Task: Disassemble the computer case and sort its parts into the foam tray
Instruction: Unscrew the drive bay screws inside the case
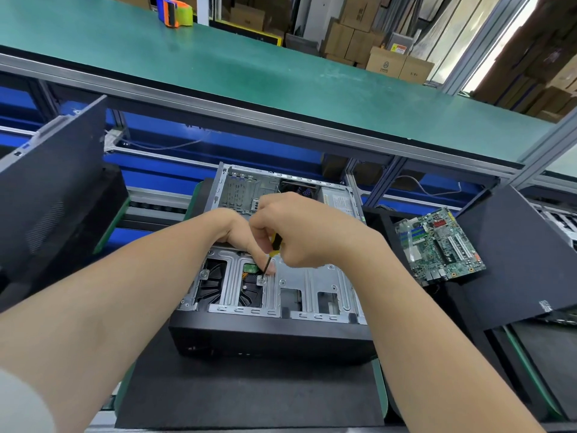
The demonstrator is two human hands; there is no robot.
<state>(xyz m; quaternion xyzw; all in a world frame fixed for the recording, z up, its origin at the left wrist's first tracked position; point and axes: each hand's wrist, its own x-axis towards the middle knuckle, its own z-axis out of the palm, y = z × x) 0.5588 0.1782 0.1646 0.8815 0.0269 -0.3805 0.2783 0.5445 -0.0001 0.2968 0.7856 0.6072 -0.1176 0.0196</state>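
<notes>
An open computer case lies on its side on a black foam mat, its silver drive cage facing up. My right hand grips a screwdriver with a yellow and black handle; its tip stands on a screw on the cage. My left hand sits close beside the right one, fingers curled down at the shaft near the tip. A black drive and a small green board show through the cage openings. A removed green motherboard lies on black foam to the right.
A black side panel leans at the left. A second black panel slopes at the right, behind the motherboard. A green shelf runs overhead with a tape dispenser on it. Cardboard boxes stack in the background.
</notes>
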